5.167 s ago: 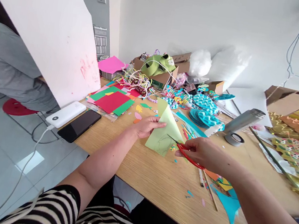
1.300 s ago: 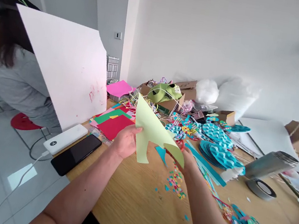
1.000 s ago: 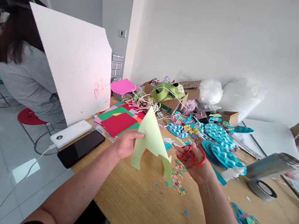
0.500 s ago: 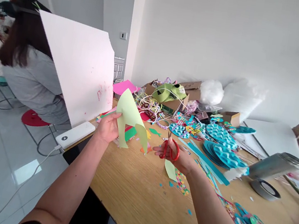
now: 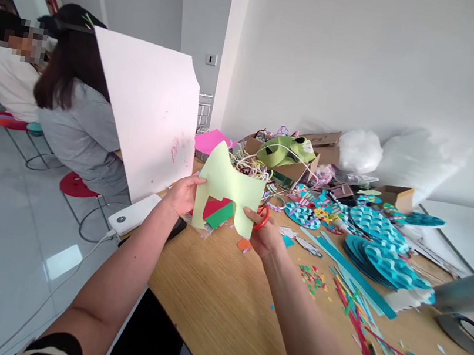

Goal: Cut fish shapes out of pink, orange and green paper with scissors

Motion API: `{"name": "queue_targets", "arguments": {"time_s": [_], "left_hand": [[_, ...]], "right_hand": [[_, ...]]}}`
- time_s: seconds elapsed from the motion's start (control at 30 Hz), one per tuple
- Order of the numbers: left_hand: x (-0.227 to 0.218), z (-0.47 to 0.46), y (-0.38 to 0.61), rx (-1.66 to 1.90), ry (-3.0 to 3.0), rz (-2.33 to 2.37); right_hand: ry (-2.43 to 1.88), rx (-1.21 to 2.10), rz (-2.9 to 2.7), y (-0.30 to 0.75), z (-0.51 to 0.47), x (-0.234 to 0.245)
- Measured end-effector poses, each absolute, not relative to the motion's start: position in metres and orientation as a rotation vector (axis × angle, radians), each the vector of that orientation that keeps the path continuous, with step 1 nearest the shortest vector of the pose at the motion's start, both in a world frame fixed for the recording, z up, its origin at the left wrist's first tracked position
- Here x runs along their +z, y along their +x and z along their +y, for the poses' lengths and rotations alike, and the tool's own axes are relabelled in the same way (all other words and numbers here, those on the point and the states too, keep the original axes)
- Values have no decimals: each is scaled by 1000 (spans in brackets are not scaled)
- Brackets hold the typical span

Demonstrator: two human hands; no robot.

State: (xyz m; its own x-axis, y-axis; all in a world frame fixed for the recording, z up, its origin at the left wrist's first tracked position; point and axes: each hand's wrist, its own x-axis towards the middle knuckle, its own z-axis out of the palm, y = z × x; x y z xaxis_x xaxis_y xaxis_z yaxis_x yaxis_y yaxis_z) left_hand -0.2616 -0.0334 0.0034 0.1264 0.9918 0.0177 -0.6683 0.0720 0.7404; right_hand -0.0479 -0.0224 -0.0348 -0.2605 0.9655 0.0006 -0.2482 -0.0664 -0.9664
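Note:
A pale green sheet of paper (image 5: 231, 184), cut with a wide notch in its lower edge, is held up over the table. My left hand (image 5: 181, 194) is closed, pinching its left side between thumb and fingers. Red-handled scissors (image 5: 262, 217) are in my right hand (image 5: 267, 236), which is closed around them at the paper's right side. The right fingers also touch the lower right part of the sheet; the scissor blades are mostly hidden. Behind the notch lie red paper and a green paper piece (image 5: 220, 213).
Blue wavy discs (image 5: 378, 228), paper strips, confetti (image 5: 313, 278), a metal bottle (image 5: 469, 289) and grey tape (image 5: 465, 333) cover the table's right. A white board (image 5: 149, 111) stands at left by a white power bank (image 5: 136, 213). People sit beyond it.
My right hand has come left with the scissors and now touches the paper. The sheet has turned flatter toward me, its right side spread out. The view has shifted left.

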Motion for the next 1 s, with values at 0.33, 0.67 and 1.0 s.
{"name": "queue_targets", "arguments": {"time_s": [0.33, 0.67, 1.0], "left_hand": [[-19, -1, -303, 1150, 889, 1180], [-43, 24, -311, 1139, 876, 1365], [-32, 11, -295, 1310, 866, 1403]], "right_hand": [[-1181, 1064, -1244, -40, 38, -42], [-1325, 873, -1341, -59, 71, -54], [-1373, 702, -1407, -50, 75, -40]]}}
